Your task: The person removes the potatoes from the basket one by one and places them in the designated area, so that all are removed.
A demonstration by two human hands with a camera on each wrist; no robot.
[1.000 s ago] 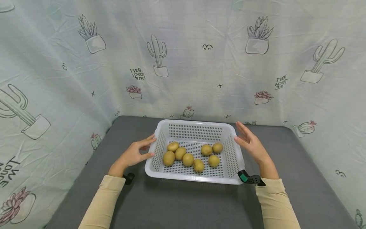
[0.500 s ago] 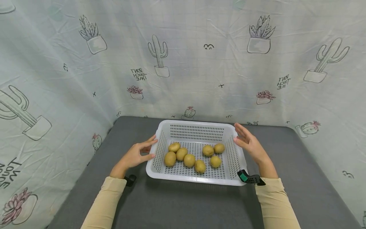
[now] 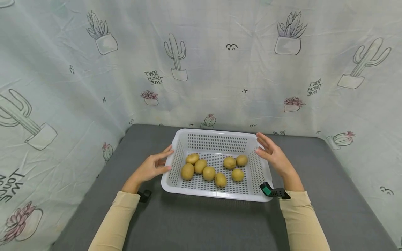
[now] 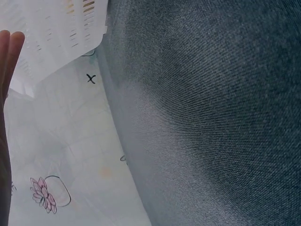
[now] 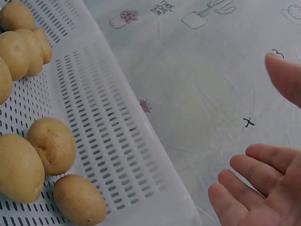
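Observation:
A white perforated plastic basket (image 3: pixel 216 195) sits in the middle of the grey table, with several yellow-brown potatoes (image 3: pixel 187 172) on its floor. My left hand (image 3: pixel 148 170) is at the basket's left side, its extended fingers and thumb at the rim; whether they press it I cannot tell. In the left wrist view only a strip of that hand's fingers (image 4: pixel 8 63) shows, beside the basket wall (image 4: pixel 61 44). My right hand (image 3: pixel 277 161) is by the right rim, fingers extended and thumb apart. In the right wrist view its palm (image 5: pixel 275 202) holds nothing, and a gap separates it from the basket.
A pale curtain (image 3: pixel 207 69) printed with cacti and succulents hangs behind the table and along both sides. The grey tabletop (image 3: pixel 201 226) extends in front of the basket. Dark straps are on both wrists, the right strap (image 3: pixel 276 192) lying in front of the basket's near right corner.
The view shifts slightly. My right hand moves a little left, closer to the basket's right rim. The left hand stays at the left rim, and the potatoes keep their places in the basket.

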